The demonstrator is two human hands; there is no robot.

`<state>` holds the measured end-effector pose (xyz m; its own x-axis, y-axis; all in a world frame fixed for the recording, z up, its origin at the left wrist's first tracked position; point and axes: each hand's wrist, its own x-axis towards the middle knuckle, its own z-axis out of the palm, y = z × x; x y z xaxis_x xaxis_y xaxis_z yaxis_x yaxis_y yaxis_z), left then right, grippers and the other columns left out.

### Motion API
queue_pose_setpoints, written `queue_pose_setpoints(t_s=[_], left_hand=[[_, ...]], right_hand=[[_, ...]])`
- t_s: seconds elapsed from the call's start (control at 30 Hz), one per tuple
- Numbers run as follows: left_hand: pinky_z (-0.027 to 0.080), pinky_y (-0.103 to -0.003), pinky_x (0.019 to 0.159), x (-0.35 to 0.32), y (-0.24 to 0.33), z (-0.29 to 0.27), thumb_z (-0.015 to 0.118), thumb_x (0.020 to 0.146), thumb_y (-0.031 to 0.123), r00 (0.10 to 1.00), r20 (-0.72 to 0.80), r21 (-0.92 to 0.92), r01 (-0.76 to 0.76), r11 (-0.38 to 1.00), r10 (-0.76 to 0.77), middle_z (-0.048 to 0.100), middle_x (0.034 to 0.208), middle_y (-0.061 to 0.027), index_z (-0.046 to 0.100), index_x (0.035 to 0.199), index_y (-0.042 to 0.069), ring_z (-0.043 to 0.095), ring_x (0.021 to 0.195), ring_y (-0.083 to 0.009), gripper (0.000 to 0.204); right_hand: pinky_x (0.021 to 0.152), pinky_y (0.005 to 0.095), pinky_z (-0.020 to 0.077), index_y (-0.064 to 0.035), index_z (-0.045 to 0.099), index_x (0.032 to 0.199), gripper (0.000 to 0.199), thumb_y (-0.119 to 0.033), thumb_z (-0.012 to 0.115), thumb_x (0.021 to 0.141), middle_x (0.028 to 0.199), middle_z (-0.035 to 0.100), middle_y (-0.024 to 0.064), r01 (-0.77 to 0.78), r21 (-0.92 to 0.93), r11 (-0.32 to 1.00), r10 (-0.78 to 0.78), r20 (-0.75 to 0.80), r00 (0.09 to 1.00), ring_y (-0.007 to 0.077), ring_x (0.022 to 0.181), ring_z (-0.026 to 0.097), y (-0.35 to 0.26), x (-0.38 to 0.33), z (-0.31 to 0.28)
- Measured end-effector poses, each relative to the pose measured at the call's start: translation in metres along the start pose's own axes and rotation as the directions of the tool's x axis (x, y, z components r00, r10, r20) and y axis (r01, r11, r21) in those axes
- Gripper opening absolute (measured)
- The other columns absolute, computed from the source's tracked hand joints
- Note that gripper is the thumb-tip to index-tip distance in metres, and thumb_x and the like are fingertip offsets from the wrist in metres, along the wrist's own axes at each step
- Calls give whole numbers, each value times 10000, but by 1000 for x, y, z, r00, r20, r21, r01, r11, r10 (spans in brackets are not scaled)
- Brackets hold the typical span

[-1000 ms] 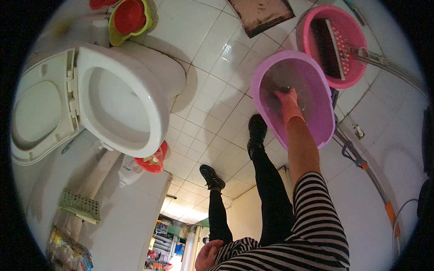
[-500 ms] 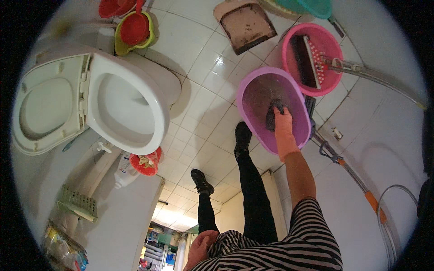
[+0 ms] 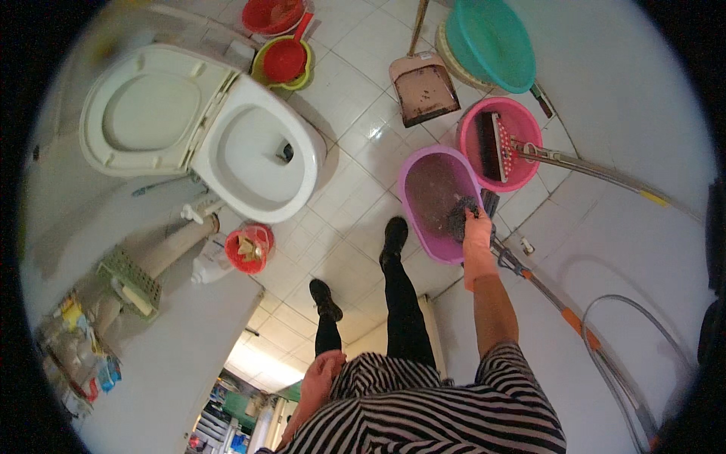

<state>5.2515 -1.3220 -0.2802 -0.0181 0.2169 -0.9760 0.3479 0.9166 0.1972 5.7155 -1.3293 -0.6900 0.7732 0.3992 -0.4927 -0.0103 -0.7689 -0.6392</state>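
My right hand [image 3: 477, 229], in a pink-orange rubber glove, grips a bunched dark grey cloth [image 3: 458, 216]. The cloth hangs inside the oval purple basin [image 3: 409, 198], near its right wall, above murky water. Whether its lower end touches the water I cannot tell. My left hand [image 3: 324, 374] is bare, with curled fingers, and rests by my upper leg at the hem of my striped shirt. Nothing shows in it.
Touching the purple basin is a pink basin [image 3: 538, 171] holding a broom head [image 3: 495, 147]. A dustpan [image 3: 426, 92] and teal basin [image 3: 495, 45] lie beyond. Left stands a toilet [image 3: 306, 129], lid up, beside a small red bucket [image 3: 261, 266]. A long pole [image 3: 556, 299] leans at right.
The view has shifted, so the basins and toilet sit differently in it. My right hand has drawn the cloth from the basin's middle toward its right wall. My left hand stays by my leg.
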Motion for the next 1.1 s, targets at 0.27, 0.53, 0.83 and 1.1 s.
queue_pose_setpoints(t_s=[0.27, 0.53, 0.83, 1.1], left_hand=[[479, -279, 969, -48, -53, -18, 507, 1069, 182, 987, -13, -203, -159, 966, 160, 680, 1251, -111, 581, 1321, -9, 628, 1143, -165, 324], [476, -284, 965, -85, -114, -84, 536, 1054, 212, 945, -97, -326, -326, 887, 312, 702, 1194, -73, 601, 1289, 6, 629, 1111, -142, 319], [493, -274, 884, -127, -239, -224, 603, 1008, 239, 736, -447, -349, -667, 658, 508, 703, 1048, -34, 668, 1194, 42, 622, 981, -119, 278], [513, -309, 880, -190, -314, -341, 614, 985, 307, 676, -706, -430, -646, 630, 211, 712, 1057, -71, 666, 1212, 53, 645, 985, -159, 345]], right_hand=[[802, 401, 524, -1, 645, 1236, 420, -290, 709, 939, 1016, 716, 182, 46, -379, 924, -103, -132, 986, 299, 889, 673, -108, -76, -49], [735, 431, 553, 6, 664, 1174, 387, -336, 615, 1001, 956, 699, 132, 5, 213, 977, 32, -171, 985, 266, 768, 678, -278, -264, -79], [952, 494, 551, -16, 530, 1390, 443, -240, 481, 1011, 1305, 622, 157, -355, 513, 781, -87, 653, 752, 343, 1138, 636, -277, -416, 8], [884, 529, 595, -123, 638, 1208, 250, -263, 553, 1018, 1150, 724, 94, -405, -76, 911, 320, 750, 579, 307, 1051, 701, -286, -507, 220]])
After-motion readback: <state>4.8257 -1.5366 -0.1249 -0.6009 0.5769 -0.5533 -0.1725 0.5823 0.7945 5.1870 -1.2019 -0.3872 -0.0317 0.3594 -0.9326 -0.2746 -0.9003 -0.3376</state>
